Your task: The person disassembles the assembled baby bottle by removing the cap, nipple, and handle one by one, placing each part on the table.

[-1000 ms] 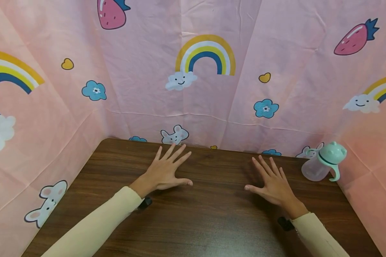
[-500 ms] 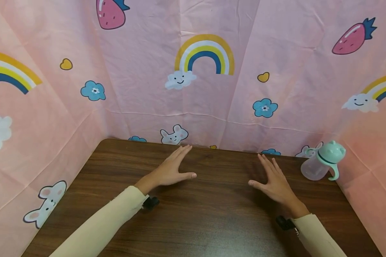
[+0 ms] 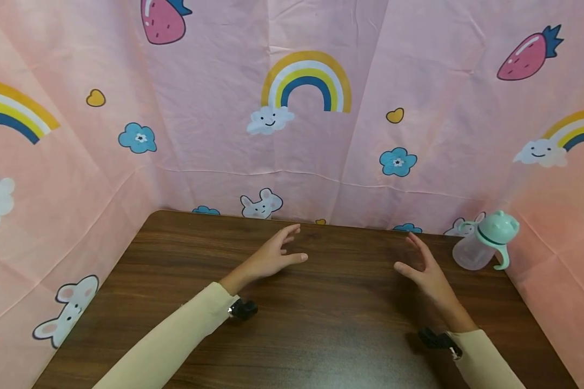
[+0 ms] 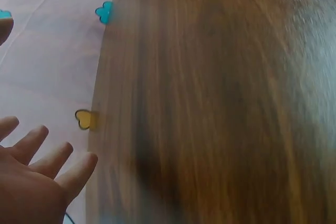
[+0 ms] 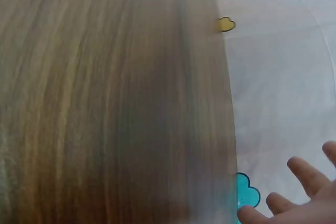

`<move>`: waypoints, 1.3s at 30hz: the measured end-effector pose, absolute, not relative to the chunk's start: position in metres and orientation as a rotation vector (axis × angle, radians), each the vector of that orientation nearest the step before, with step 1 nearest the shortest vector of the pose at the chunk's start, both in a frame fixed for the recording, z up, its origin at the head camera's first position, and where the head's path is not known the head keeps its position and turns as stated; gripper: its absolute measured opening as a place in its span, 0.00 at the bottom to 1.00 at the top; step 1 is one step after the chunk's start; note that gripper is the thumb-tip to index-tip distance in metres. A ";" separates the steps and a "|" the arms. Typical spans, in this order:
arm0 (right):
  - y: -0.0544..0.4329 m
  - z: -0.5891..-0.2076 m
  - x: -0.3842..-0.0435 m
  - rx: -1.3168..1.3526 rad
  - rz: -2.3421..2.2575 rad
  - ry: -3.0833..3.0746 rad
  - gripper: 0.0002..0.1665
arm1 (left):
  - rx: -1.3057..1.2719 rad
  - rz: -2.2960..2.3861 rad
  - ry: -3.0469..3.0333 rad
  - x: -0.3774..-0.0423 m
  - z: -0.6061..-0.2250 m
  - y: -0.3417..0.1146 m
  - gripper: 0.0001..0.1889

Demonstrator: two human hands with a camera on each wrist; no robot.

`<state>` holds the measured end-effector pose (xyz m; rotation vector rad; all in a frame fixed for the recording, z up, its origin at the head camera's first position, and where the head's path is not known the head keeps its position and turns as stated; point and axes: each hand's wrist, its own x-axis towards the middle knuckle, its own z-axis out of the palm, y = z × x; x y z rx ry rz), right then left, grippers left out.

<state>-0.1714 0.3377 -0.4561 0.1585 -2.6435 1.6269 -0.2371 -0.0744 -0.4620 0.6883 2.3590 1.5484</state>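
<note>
In the head view my left hand [image 3: 269, 258] hovers over the far middle of the dark wooden table [image 3: 311, 335], palm turned inward, fingers relaxed and holding nothing. To its right, my right hand [image 3: 432, 278] is held above the table too, thumb apart from the fingers, with nothing in it. A baby bottle [image 3: 474, 253] with a mint-green lid and handles stands at the far right corner, apart from the right hand, which is the nearer of the two. Spread fingers [image 4: 79, 174] show at the lower left of the left wrist view; fingertips [image 5: 307, 174] show in the right wrist view.
A pink cloth [image 3: 214, 135] printed with rainbows, strawberries and flowers hangs along the table's back and both sides. Black wrist cameras [image 3: 243, 309] sit under both forearms in cream sleeves [image 3: 175, 335].
Both hands have turned from palms down to palms facing inward, their spread fingers drawing together. The left hand has shifted right, and the right hand slightly right. The bottle stays in its corner.
</note>
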 end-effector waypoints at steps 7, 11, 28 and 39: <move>0.351 -0.452 -0.162 -0.154 1.852 -2.463 0.51 | 0.702 1.566 2.337 -0.236 -0.466 -0.053 0.42; 0.360 -0.451 -0.158 -0.323 1.944 -2.352 0.51 | 0.716 1.579 2.330 -0.236 -0.465 -0.042 0.41; 0.408 -0.445 -0.146 -0.999 1.755 -2.121 0.60 | 0.776 1.567 2.307 -0.237 -0.452 0.004 0.41; 0.443 -0.433 -0.146 -1.068 1.754 -2.032 0.35 | 0.828 1.557 2.276 -0.235 -0.445 0.037 0.41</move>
